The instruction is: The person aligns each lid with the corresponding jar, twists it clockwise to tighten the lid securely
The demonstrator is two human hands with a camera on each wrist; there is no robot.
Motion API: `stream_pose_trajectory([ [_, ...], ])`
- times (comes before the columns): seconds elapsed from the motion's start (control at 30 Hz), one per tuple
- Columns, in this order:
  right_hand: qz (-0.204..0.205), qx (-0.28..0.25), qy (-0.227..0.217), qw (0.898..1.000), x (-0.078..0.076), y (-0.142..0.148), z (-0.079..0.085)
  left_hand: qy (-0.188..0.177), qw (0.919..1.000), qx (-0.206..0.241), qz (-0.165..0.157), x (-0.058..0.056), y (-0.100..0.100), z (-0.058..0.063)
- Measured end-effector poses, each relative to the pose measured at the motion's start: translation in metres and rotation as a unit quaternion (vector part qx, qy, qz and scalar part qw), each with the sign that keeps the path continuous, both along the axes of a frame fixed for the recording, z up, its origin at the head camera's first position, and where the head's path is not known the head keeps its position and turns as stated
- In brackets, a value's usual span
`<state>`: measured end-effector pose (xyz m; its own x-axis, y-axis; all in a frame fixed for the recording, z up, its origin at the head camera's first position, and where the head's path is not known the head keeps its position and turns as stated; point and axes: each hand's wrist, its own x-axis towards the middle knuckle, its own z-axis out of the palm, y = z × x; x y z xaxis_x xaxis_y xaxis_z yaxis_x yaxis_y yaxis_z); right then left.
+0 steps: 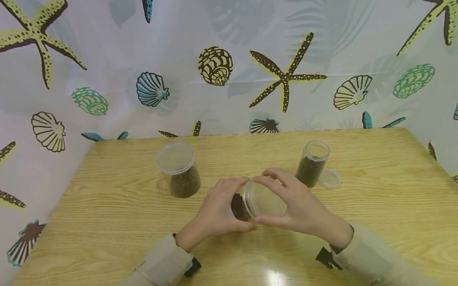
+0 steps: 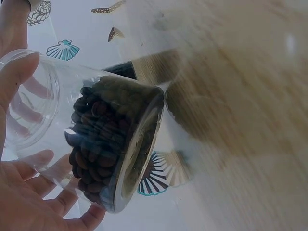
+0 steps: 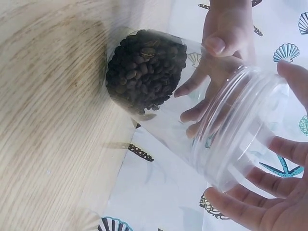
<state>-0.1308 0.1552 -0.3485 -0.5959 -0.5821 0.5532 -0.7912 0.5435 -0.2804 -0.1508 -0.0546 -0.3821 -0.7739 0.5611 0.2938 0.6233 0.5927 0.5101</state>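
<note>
A clear plastic jar point(image 3: 166, 130) of dark coffee beans point(image 3: 144, 70) is tilted between my two hands, its base lower than its top. My left hand point(image 1: 218, 209) grips the jar's body, thumb on one side and fingers on the other. Around the clear lid point(image 3: 240, 130) at the jar's mouth, my right hand point(image 1: 302, 203) curls its thumb and fingers. The beans lie toward the base in the left wrist view. Whether the base touches the table cannot be told.
Behind my left hand a wide lidded jar point(image 1: 179, 169) of dark contents stands on the wooden table point(image 1: 114, 211). At the right stands a narrower open jar point(image 1: 312, 164), also with dark contents, and a clear round lid point(image 1: 329, 179) lies beside it. A patterned curtain point(image 1: 184, 40) backs the table.
</note>
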Motion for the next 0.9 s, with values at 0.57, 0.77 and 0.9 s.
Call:
stream_pose_trajectory([
  [0.57,-0.005,0.02,-0.021,1.0,-0.0002,-0.0041,-0.0001,0.003,1.0,-0.001,-0.005,0.0023,-0.0002,0.0],
  [0.77,-0.015,0.028,-0.014,0.999,0.0001,-0.0058,0.0007,0.005,1.0,0.003,-0.008,0.0021,0.0005,0.0007],
  [0.9,-0.03,0.033,-0.021,0.999,0.0014,-0.0064,0.0016,0.007,0.9999,0.008,-0.012,0.0021,0.0002,0.0011],
])
